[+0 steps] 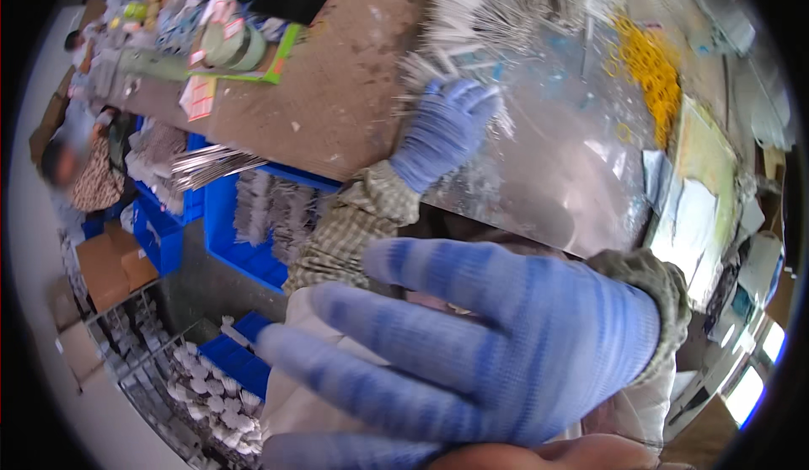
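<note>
Workbench [337,91], cluttered, left hand [444,128] on perhaps metal rods [497,6], blue bins [244,251]

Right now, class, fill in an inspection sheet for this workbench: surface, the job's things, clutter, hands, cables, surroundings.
Surface: brown worktable, partly under a clear plastic sheet.
Job's things: pile of thin white sticks, touched by the left hand.
Clutter: yellow rings, papers, black tablet.
Hands: left hand in a blue knit glove, open; right hand gloved, open, close to the camera.
Cables: nothing seen.
Surroundings: blue plastic bins, cardboard boxes, a seated person.
</note>
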`<move>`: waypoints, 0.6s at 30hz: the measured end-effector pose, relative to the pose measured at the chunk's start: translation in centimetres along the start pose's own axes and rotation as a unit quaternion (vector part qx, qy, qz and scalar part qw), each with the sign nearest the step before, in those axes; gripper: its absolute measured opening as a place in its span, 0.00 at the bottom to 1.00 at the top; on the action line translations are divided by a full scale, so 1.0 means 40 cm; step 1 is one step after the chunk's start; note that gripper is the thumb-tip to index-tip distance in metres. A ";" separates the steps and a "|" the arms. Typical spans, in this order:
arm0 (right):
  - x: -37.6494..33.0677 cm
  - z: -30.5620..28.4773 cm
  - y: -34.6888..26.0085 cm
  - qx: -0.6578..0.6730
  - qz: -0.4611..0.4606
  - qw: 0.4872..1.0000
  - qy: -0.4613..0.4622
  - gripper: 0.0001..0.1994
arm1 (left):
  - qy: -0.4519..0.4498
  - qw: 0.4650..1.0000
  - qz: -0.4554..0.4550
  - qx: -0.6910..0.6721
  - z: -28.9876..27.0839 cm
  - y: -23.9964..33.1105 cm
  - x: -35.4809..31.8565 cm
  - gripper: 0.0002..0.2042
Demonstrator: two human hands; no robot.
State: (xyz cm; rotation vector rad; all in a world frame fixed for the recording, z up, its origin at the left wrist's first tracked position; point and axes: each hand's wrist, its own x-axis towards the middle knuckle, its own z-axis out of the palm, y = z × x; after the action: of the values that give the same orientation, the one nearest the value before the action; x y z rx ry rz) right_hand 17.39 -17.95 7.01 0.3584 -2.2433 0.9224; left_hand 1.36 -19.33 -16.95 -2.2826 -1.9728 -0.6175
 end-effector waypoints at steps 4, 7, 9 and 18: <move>-0.009 0.022 -0.003 -0.092 0.013 0.996 0.006 0.21 | 0.011 0.997 0.046 0.057 0.006 0.011 0.011 0.23; 0.028 0.034 0.051 -0.015 -0.081 0.996 -0.028 0.19 | 0.020 0.999 0.031 -0.003 0.023 0.010 0.024 0.19; 0.079 0.090 0.008 0.062 -0.008 0.995 -0.074 0.18 | 0.033 0.999 0.022 -0.008 0.012 0.002 0.014 0.18; 0.075 0.023 0.075 0.129 -0.014 0.991 -0.026 0.14 | 0.007 0.999 0.031 0.006 0.019 0.009 0.022 0.23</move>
State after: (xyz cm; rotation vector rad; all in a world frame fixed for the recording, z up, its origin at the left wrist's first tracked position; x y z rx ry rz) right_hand 13.31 -16.46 7.01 0.5342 -2.1639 1.2034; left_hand 2.00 -18.35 -17.29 -2.3162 -1.8853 -0.6128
